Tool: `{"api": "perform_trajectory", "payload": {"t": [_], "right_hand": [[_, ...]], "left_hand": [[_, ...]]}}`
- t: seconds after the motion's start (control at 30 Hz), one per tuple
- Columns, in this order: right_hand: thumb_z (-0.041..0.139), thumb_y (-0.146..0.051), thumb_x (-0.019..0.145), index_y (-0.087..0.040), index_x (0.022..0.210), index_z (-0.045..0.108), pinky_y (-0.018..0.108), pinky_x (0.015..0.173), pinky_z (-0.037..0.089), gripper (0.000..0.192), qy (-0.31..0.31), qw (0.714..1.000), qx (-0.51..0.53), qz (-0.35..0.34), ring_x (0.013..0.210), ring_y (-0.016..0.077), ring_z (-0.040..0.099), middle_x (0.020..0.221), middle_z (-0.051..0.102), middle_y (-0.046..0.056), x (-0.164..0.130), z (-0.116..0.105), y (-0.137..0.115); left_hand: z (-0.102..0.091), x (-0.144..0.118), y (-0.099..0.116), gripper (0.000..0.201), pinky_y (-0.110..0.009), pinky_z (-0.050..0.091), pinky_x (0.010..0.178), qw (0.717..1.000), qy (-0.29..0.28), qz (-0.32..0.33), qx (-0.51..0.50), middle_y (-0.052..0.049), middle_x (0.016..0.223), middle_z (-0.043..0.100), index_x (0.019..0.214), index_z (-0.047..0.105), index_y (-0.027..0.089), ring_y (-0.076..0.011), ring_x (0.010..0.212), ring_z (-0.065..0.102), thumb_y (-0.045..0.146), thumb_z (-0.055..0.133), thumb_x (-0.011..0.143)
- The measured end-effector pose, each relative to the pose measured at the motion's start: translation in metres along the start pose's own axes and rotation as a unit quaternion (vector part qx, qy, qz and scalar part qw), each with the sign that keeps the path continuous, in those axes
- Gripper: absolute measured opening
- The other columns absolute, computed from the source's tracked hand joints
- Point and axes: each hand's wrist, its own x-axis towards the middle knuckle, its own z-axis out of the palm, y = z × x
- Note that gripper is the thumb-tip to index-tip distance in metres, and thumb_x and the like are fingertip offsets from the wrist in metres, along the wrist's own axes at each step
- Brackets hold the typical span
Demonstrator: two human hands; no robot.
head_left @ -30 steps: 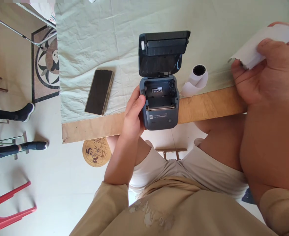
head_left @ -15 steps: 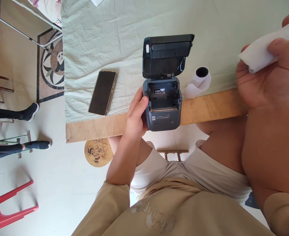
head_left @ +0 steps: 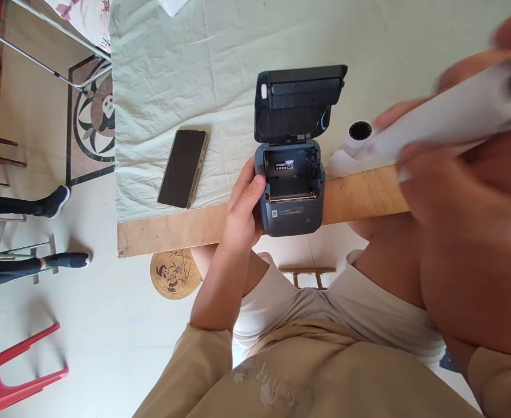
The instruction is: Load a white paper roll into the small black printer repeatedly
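A small dark grey printer sits at the table's front edge with its lid flipped up and its paper bay empty. My left hand grips the printer's left side. My right hand, close to the camera and blurred, holds a white roll of paper above the table's right part. A second white paper roll lies on the table just right of the printer, partly hidden behind the held paper.
A black phone lies face up left of the printer on the pale green cloth. Bare wood runs along the table's front edge. On the floor at left are a red stool, another person's feet and a round panda mat.
My right hand has swung the white paper roll leftward and nearer the camera, now blurred and covering part of the roll on the table. My left hand stays on the printer.
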Motion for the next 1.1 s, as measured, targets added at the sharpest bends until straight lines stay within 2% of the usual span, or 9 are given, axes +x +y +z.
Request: {"api": "perform_trajectory", "payload": {"t": [0.03,0.1,0.13,0.27,0.5,0.67,0.83,0.97,1.1], "right_hand": [[0.076,-0.050,0.097,-0.035,0.149,0.070,0.043,0.097,0.076,0.054,-0.074,0.995,0.003,-0.067,0.115,0.0162,0.075,0.155,0.066,0.005,0.001,0.012,-0.018],[0.070,-0.031,0.098,-0.027,0.125,0.073,0.043,0.109,0.076,0.027,-0.163,0.981,-0.056,-0.092,0.110,0.0162,0.080,0.106,0.075,0.002,0.003,0.030,-0.040],[0.066,-0.021,0.095,-0.026,0.121,0.071,0.040,0.109,0.076,0.027,-0.173,0.977,-0.079,-0.095,0.113,0.0163,0.081,0.102,0.075,0.001,0.004,0.036,-0.044],[0.060,-0.005,0.088,-0.027,0.134,0.065,0.032,0.097,0.074,0.051,-0.131,0.972,-0.167,-0.102,0.121,0.0152,0.082,0.133,0.080,-0.001,0.000,0.052,-0.037],[0.064,-0.010,0.100,-0.028,0.114,0.057,0.033,0.091,0.069,0.023,-0.124,0.958,-0.228,-0.124,0.119,0.0133,0.083,0.137,0.081,-0.011,-0.009,0.059,-0.010],[0.070,-0.009,0.095,-0.029,0.115,0.060,0.029,0.076,0.062,0.030,-0.107,0.953,-0.244,-0.144,0.109,0.0125,0.084,0.125,0.083,-0.013,-0.006,0.053,-0.013],[0.070,-0.015,0.101,-0.031,0.122,0.065,0.033,0.088,0.066,0.027,-0.134,0.948,-0.260,-0.124,0.106,0.0131,0.083,0.130,0.084,-0.010,-0.004,0.043,-0.018],[0.070,-0.014,0.100,-0.026,0.111,0.069,0.038,0.089,0.063,0.016,-0.184,0.926,-0.276,-0.181,0.117,0.0167,0.082,0.134,0.083,-0.004,-0.002,0.039,-0.015],[0.068,-0.003,0.100,-0.025,0.109,0.065,0.036,0.088,0.054,0.024,-0.158,0.932,-0.238,-0.223,0.097,0.0146,0.067,0.110,0.079,-0.002,-0.007,0.040,-0.025]], "left_hand": [[0.000,0.000,0.000,0.034,-0.044,0.057,0.144,1.000,0.001,0.004,0.005,-0.003,0.141,0.086,0.130,0.087,0.031,-0.0301,0.176,0.056,0.052,0.064,0.116],[0.000,-0.001,0.000,0.034,-0.043,0.055,0.145,1.000,0.006,0.013,0.017,-0.003,0.134,0.086,0.125,0.088,0.031,-0.0299,0.175,0.057,0.056,0.066,0.117],[0.001,-0.001,0.000,0.034,-0.042,0.054,0.146,1.000,0.011,0.018,0.022,-0.003,0.133,0.086,0.122,0.087,0.031,-0.0300,0.174,0.058,0.058,0.067,0.116],[0.002,-0.001,0.001,0.038,-0.046,0.055,0.146,0.999,0.025,0.011,0.026,-0.004,0.140,0.084,0.124,0.086,0.030,-0.0324,0.175,0.056,0.064,0.071,0.114],[0.008,0.001,0.006,0.040,-0.049,0.057,0.144,0.999,0.031,-0.018,0.019,-0.005,0.141,0.084,0.120,0.083,0.028,-0.0355,0.180,0.050,0.066,0.080,0.107],[0.006,0.000,0.003,0.047,-0.052,0.059,0.143,0.999,0.015,-0.014,0.027,-0.006,0.143,0.083,0.126,0.082,0.029,-0.0384,0.182,0.046,0.071,0.080,0.104],[0.003,-0.001,0.000,0.042,-0.049,0.062,0.138,1.000,-0.018,-0.005,0.014,-0.006,0.142,0.084,0.136,0.083,0.030,-0.0362,0.180,0.050,0.062,0.074,0.110],[-0.003,0.002,-0.003,0.036,-0.044,0.066,0.131,0.999,-0.035,0.017,0.022,-0.006,0.144,0.084,0.133,0.085,0.027,-0.0349,0.170,0.062,0.051,0.075,0.109],[-0.013,0.006,-0.010,0.045,-0.040,0.069,0.122,0.995,-0.070,0.055,0.040,-0.007,0.145,0.084,0.137,0.083,0.027,-0.0337,0.159,0.070,0.061,0.067,0.112]]}}
